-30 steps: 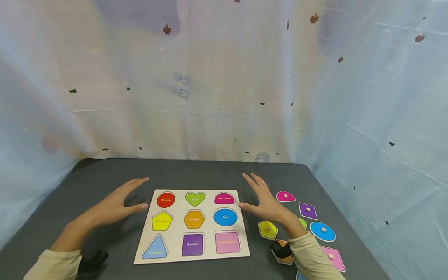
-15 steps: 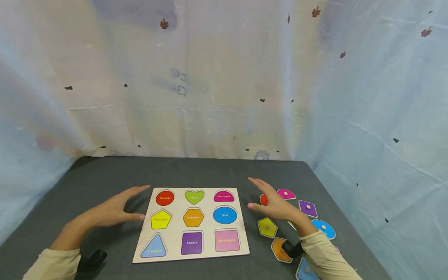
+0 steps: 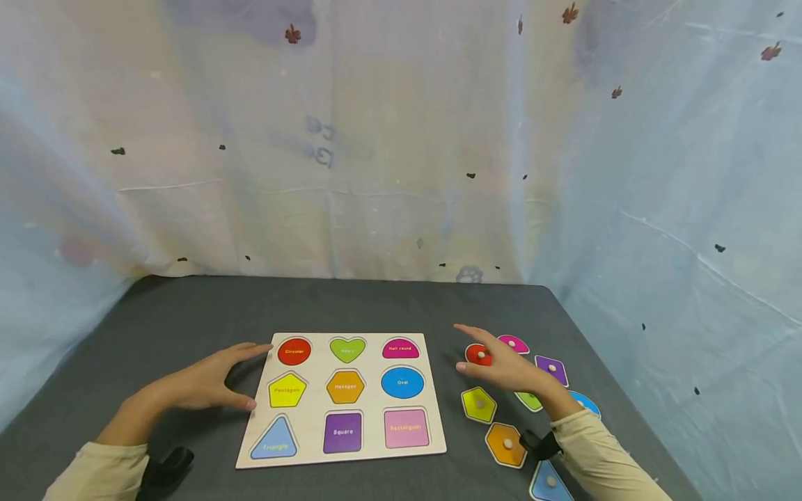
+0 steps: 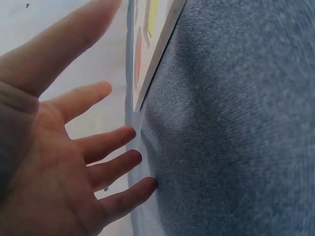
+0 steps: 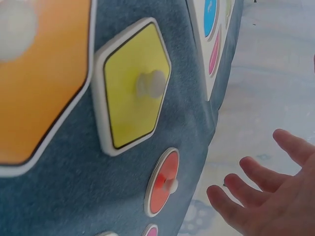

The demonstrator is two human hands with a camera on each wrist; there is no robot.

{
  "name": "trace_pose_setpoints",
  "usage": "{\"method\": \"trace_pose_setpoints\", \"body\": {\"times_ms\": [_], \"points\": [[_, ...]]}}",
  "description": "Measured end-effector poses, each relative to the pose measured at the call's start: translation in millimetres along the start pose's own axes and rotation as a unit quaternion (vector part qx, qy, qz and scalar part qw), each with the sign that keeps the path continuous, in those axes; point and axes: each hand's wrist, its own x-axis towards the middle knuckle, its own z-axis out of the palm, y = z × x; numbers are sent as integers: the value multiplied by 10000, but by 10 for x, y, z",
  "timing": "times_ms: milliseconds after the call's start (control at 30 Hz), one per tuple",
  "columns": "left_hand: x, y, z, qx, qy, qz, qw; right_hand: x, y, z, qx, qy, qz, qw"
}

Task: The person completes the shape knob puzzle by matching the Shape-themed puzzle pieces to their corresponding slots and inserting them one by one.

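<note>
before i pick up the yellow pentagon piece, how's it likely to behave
The yellow piece is probably stiff, since its pale edge looks solid and board-like. It seems unlikely to roll or tip if pushed, as it lies flat with straight sides. Its knob looks smooth and round, so it might feel slightly slippery when pinched.

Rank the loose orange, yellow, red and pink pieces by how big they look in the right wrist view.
1. Orange piece, partly out of frame
2. Yellow piece
3. Red piece
4. Pink piece, mostly out of frame
Nearness to the camera enlarges the orange one, so true sizes are unsure.
</note>
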Motion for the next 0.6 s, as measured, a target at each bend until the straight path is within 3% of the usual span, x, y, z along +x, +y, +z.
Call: {"method": "trace_pose_setpoints", "body": {"times_ms": [300,600], "points": [[25,-1,16,28,-194,-89,9998,-71,99,-80,19,-35,-174,9998],[12,-14,51,186,-69,-96,9998,-129,168,-119,148,-37,-333,9993]]}}
